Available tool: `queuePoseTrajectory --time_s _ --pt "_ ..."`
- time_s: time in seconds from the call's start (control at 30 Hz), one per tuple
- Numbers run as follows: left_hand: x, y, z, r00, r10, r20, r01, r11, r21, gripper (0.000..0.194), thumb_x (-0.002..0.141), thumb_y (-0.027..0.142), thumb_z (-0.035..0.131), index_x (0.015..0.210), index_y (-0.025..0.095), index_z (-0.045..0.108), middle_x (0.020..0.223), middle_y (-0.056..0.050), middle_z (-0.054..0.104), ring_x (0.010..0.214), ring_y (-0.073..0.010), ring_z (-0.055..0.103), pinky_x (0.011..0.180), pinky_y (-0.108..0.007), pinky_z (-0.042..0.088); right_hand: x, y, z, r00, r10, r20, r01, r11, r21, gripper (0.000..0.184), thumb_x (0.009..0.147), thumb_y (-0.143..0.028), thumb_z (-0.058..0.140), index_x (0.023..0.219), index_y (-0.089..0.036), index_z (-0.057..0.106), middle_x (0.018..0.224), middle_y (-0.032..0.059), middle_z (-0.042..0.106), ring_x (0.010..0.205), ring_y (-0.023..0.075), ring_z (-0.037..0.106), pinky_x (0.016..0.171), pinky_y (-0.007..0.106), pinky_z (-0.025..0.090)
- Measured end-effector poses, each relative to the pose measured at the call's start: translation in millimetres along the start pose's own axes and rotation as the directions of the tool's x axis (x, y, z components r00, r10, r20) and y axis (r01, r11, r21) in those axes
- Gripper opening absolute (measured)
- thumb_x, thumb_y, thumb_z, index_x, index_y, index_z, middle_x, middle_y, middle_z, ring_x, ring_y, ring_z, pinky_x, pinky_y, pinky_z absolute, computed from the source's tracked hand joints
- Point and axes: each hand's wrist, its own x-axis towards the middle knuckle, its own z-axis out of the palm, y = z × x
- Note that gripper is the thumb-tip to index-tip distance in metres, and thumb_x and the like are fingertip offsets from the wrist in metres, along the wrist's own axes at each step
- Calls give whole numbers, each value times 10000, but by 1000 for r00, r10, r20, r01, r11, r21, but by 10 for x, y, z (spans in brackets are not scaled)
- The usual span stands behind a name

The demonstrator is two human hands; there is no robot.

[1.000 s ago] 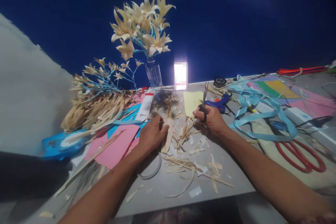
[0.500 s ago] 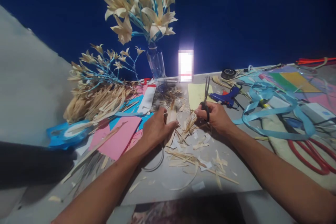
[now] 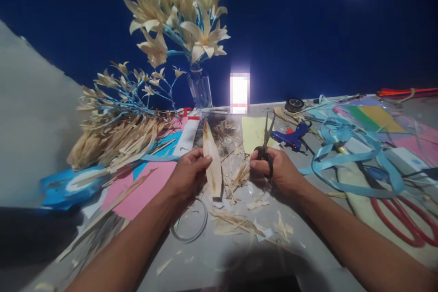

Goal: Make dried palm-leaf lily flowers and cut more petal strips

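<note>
Between the thumb and fingers of my left hand [image 3: 190, 171] is a pale, leaf-shaped piece of dried corn husk [image 3: 213, 169], held upright with brownish streaks along it. My right hand [image 3: 277, 169] grips a pair of black-handled scissors [image 3: 267, 139], their blades pointing up and slightly parted, apart from the husk. Under both hands lie scattered husk scraps [image 3: 239, 175]. A thin wire ring [image 3: 190, 239] rests on the table below my left wrist.
Husk flowers stand in a clear plastic bottle [image 3: 200, 89] at the back. On the left are a husk bundle [image 3: 112, 139] and pink paper [image 3: 143, 191]. To the right lie a blue glue gun [image 3: 292, 137], light-blue ribbon [image 3: 359, 182] and red-handled scissors [image 3: 404, 221].
My left hand has lifted the husk piece off the scraps and turned it upright. My right hand stays near the same place, with the scissor blades now a little wider apart.
</note>
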Motion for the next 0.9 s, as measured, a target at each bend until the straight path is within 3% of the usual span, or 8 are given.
queuePoseTrajectory --time_s 0.1,0.23,0.33,0.43,0.53,0.67,0.8,0.9 --pt "-82 32 78 990 -45 134 57 995 -81 326 661 257 833 930 128 702 741 -51 728 574 -148 634 571 -261 506 -58 22 69 998 38 56 -38 999 2 393 653 -293 867 943 -188 624 764 -17 626 571 111 566 498 237 490" --pt "-175 -50 176 961 -109 252 122 992 -36 345 671 281 837 951 112 727 874 -116 754 713 -200 682 684 -306 536 -95 84 164 996 42 84 -40 999 -26 435 617 -279 875 964 -169 636 856 17 669 686 141 612 591 254 511" --pt "-215 -155 214 969 -111 221 103 993 49 289 682 280 826 901 119 729 792 -81 724 625 -144 624 594 -243 485 -91 116 223 998 10 67 -5 998 -63 364 616 -251 840 893 -163 621 733 -13 637 589 111 559 516 212 436" --pt "-239 -228 235 980 -119 158 97 985 140 246 699 317 805 832 135 706 574 5 598 442 -77 465 437 -189 334 -88 115 261 998 -14 54 21 993 -117 293 611 -218 783 831 -168 596 618 -50 568 497 88 480 445 192 355" --pt "-258 -271 263 978 -150 147 128 980 151 246 698 346 798 794 147 691 487 57 487 379 -47 351 398 -176 233 -91 124 268 997 -43 66 52 988 -147 263 594 -202 749 798 -166 586 623 -49 564 494 83 460 441 192 349" --pt "-270 -328 303 974 -117 195 101 991 90 313 638 310 838 877 133 740 609 3 601 522 -93 508 491 -192 358 -93 172 250 992 -36 122 56 985 -165 256 612 -201 742 810 -167 583 686 -27 600 560 109 506 484 205 380" --pt "-295 -341 341 986 -54 157 22 979 201 271 664 317 814 842 119 760 671 -33 655 580 -123 538 547 -227 400 -98 191 259 978 -101 182 144 960 -240 203 627 -188 712 787 -163 588 727 -13 619 639 133 532 562 230 424" --pt "-354 -269 366 980 -10 198 -36 973 228 240 682 313 810 826 129 755 684 -35 661 620 -144 555 582 -247 418 -81 188 254 975 -205 89 223 880 -420 161 601 -146 681 706 -174 562 661 -35 570 616 116 485 539 210 387"
